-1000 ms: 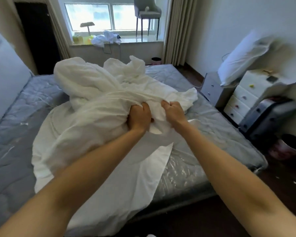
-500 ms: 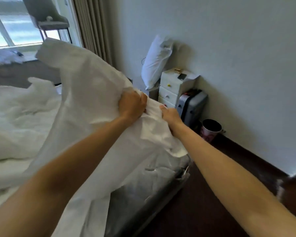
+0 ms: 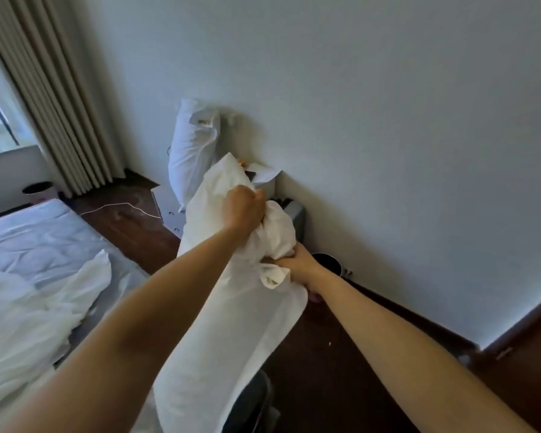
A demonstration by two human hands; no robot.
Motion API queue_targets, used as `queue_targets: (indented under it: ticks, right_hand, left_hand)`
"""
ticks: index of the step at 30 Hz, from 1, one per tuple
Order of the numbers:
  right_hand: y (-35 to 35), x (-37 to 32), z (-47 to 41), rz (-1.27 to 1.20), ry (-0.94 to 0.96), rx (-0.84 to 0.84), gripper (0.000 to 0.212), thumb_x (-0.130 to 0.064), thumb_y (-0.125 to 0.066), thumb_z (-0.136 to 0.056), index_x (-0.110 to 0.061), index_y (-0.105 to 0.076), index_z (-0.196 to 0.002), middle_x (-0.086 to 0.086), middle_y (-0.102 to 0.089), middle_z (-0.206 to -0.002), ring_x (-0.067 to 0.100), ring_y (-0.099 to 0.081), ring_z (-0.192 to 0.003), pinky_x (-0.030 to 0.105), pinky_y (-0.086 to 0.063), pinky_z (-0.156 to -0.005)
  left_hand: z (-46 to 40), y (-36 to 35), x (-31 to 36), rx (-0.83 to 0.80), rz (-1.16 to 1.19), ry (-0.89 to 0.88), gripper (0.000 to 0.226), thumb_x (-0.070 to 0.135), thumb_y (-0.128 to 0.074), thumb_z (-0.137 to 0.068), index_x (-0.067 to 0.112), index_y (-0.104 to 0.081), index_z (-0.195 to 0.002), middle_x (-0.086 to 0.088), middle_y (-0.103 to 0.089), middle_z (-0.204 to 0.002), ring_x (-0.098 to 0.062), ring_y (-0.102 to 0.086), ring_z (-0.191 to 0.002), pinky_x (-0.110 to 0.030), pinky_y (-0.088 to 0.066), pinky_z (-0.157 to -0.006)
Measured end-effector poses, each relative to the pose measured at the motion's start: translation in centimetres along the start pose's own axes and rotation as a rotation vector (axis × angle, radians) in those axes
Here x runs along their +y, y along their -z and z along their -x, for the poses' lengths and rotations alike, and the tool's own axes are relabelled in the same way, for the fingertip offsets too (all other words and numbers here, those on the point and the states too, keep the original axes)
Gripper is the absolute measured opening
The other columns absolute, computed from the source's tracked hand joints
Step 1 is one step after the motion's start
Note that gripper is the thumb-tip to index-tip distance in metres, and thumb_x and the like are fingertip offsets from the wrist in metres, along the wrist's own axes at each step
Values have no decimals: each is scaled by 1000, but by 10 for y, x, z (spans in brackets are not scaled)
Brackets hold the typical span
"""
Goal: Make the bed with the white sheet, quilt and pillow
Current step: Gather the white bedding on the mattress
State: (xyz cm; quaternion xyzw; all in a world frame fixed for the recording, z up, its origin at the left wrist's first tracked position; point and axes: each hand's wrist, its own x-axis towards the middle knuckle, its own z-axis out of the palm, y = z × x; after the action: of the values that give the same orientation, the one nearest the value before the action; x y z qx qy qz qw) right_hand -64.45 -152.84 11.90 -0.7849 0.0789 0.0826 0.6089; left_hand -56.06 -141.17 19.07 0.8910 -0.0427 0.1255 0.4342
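Note:
I hold a bunched white sheet up in the air beside the bed. My left hand grips it in a fist near the top. My right hand grips a lower fold from underneath. The sheet hangs down between my arms toward the floor. A white quilt lies crumpled on the grey mattress at the left. A white pillow leans upright against the wall on a low cabinet, behind the sheet.
A white chest of drawers and a grey suitcase stand by the wall, mostly hidden by the sheet. A dark bin sits behind my right hand, another bin by the beige curtain. A cable lies on the dark wood floor.
My view has swung right, away from the bed toward the wall. Both hands lifted the sheet off the mattress and carried it right; my right hand now sits lower than my left.

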Motion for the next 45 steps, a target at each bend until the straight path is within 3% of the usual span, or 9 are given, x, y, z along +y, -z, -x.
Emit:
queue_targets:
  ticks: [12, 17, 22, 27, 30, 35, 40, 43, 45]
  right_hand:
    - [99, -53, -264, -37, 206, -69, 38, -20, -72, -79, -12, -61, -114, 2, -67, -101, 18, -62, -93, 29, -53, -75]
    - [121, -96, -373, -111, 303, -26, 49, -17, -66, -78, -16, -53, -125, 8, -64, -116, 27, -60, -108, 41, -51, -92]
    - [158, -175, -476, -197, 388, 35, 46, -16, -70, -78, -9, -56, -121, 6, -64, -109, 22, -59, -99, 30, -51, -82]
    - [205, -227, -561, -270, 471, 65, 26, -4, -71, -79, -12, -59, -100, 2, -63, -90, 17, -60, -85, 32, -46, -78]
    - [226, -254, -620, -278, 538, 110, 37, -26, -74, -65, -14, -55, -94, -4, -60, -83, 10, -57, -77, 27, -46, -71]
    - [252, -288, -725, -148, 593, 209, 50, -31, -64, -70, -10, -58, -115, 2, -64, -99, 16, -59, -90, 25, -43, -73]
    - [269, -288, -834, 39, 389, 287, 21, -19, -67, -84, -6, -63, -100, 10, -64, -92, 28, -64, -93, 27, -39, -66]
    - [266, -286, -872, 91, 331, 372, 54, -20, -79, -71, -6, -58, -119, 15, -62, -117, 31, -59, -111, 36, -49, -86]
    - [258, -290, -873, 115, 458, 547, 89, -15, -79, -69, -11, -33, -145, 17, -42, -141, 31, -42, -129, 35, -33, -104]
  left_hand:
    - [-221, -65, 22, 281, 5, 54, 48, 15, -52, -84, 11, -36, -38, -7, -43, -41, -19, -41, -44, -31, -37, -54]
    - [-328, -87, 35, 335, 36, -30, 53, 12, -51, -86, 14, -33, -36, 6, -34, -23, -6, -36, -28, -16, -33, -43]
    - [-456, -91, 89, 358, 56, -152, 53, 15, -49, -88, 12, -39, -36, 5, -39, -26, -13, -41, -36, -23, -41, -56]
    - [-552, -111, 142, 359, 44, -301, 53, 9, -50, -85, 14, -25, -39, 7, -28, -29, -7, -30, -30, -16, -29, -43]
    - [-618, -128, 153, 369, 63, -363, 53, 6, -50, -84, 15, -22, -40, 9, -22, -29, -9, -24, -28, -12, -22, -37]
    - [-718, -161, 148, 308, 110, -210, 41, 14, -47, -91, 11, -39, -50, 1, -36, -47, -6, -33, -41, -21, -31, -48]
    - [-784, -200, 87, -39, -121, -131, 30, 21, -43, -99, 10, -65, -116, -9, -63, -117, -23, -56, -107, -30, -40, -92]
    - [-801, -221, 39, -148, -329, -104, 42, 21, -48, -98, 15, -45, -140, -7, -36, -150, -22, -31, -139, -28, -22, -111]
    - [-809, -230, 22, -161, -357, -99, 51, 23, -49, -98, 17, -33, -146, -6, -25, -156, -21, -20, -144, -28, -14, -114]
